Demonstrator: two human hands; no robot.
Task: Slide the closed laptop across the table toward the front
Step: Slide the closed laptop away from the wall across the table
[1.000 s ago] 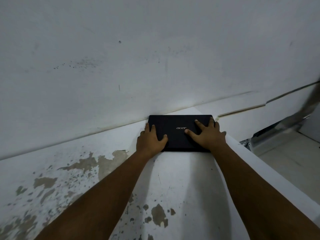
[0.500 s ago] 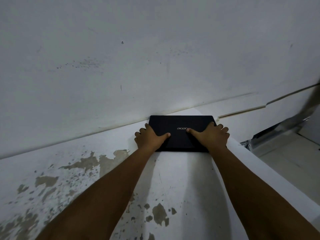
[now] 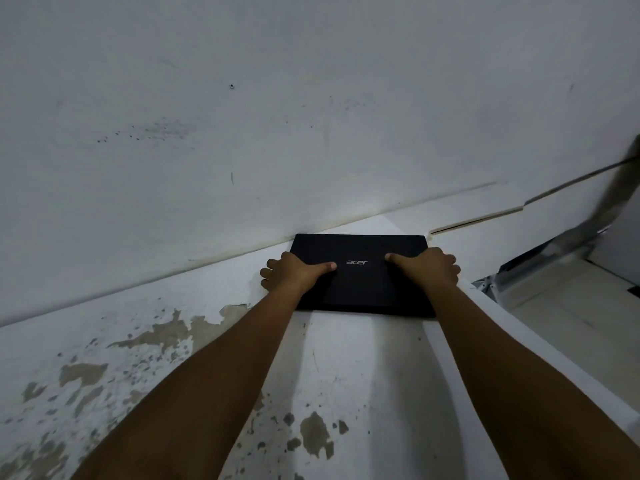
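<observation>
The closed black laptop (image 3: pixel 362 285) lay flat at the far end of the worktop (image 3: pixel 346 368), back corner nearly at the wall (image 3: pixel 311 98). Left hand (image 3: pixel 294 273) gripped its left edge, right hand (image 3: pixel 427 268) its right edge, fingers curled over the sides, thumbs flat on the lid.

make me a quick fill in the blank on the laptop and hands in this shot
1. The black laptop lies with its lid ____.
2. The word printed on the lid is ____.
3. The left hand and the right hand each hold a side edge, with a ____ laid on top of the lid.
4. The laptop's far edge sits near the white ____ behind the table.

Missing words: closed; acer; thumb; wall
</observation>
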